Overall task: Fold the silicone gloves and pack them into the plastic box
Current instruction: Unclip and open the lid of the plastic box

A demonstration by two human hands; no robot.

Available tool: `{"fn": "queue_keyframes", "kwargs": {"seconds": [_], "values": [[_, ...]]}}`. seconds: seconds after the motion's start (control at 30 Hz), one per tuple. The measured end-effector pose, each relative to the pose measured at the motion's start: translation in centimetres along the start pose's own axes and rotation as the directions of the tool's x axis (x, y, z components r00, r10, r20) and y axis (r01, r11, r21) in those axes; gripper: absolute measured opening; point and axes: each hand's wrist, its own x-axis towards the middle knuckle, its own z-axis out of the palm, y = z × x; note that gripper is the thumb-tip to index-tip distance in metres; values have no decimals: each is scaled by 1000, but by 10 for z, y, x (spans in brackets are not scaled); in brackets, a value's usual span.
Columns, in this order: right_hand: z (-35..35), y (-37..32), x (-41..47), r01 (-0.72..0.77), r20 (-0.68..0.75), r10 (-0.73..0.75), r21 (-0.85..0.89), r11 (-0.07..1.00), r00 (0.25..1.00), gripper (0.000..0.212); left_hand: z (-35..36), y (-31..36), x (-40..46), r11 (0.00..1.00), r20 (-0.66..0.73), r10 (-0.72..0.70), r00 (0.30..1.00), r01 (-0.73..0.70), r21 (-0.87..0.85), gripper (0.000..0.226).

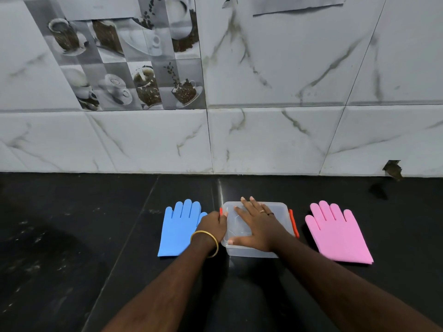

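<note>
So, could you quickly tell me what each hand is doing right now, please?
Left hand: grips the red clip on the plastic box.
Right hand: open, flat on the lid.

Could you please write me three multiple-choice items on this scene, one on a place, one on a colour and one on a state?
1. Where does the blue glove lie?
A. left of the plastic box
B. inside it
C. on its lid

2. What colour is the glove on the box's right side?
A. green
B. pink
C. yellow

3. How does the right hand lie?
A. flat on the lid, fingers spread
B. gripping a glove
C. off the counter

Answers: 1 A, the blue glove lies flat on the counter beside the left hand. 2 B, the pink glove lies there. 3 A, its palm rests on the closed lid.
</note>
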Motion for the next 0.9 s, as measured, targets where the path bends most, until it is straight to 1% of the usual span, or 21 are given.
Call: {"fn": "queue_keyframes", "kwargs": {"seconds": [0.17, 0.27, 0.37, 0.4, 0.53, 0.63, 0.7, 0.8, 0.87, 0.9], "values": [[3, 0, 1, -2, 8, 2, -4, 1000, 1000, 109, 4, 0, 2, 989, -17, 50, 999, -47, 137, 44], [1, 0, 1, 1, 23, -1, -1, 1000, 1000, 108, 6, -2, 4, 982, -19, 51, 999, -47, 181, 35], [0, -1, 1, 1, 29, 0, -6, 1000, 1000, 109, 8, -4, 5, 972, -28, 56, 998, -48, 229, 31], [0, -1, 1, 1, 34, 0, -14, 1000, 999, 109, 8, -6, 5, 975, -28, 55, 998, -48, 219, 30], [1, 1, 1, -3, 36, 4, -24, 1000, 999, 111, 7, -12, 5, 994, -32, 47, 998, -43, 104, 30], [3, 1, 2, -4, 29, 4, -21, 1000, 1000, 114, 7, -18, 3, 996, -41, -13, 999, 9, -92, 33], [4, 1, 2, -7, 26, 8, -21, 1000, 1000, 114, 7, -20, 3, 974, -1, -62, 998, 60, -220, 38], [6, 2, 3, -10, 17, 11, -15, 1000, 1000, 115, 6, -25, 7, 918, 99, -154, 983, 179, -355, 40], [6, 3, 3, -7, 11, 7, -15, 1000, 1000, 116, 5, -28, 8, 898, 149, -189, 971, 232, -374, 35], [6, 3, 3, -6, 6, 6, -12, 1000, 1000, 116, 4, -28, 8, 902, 144, -205, 968, 244, -356, 32]]}}
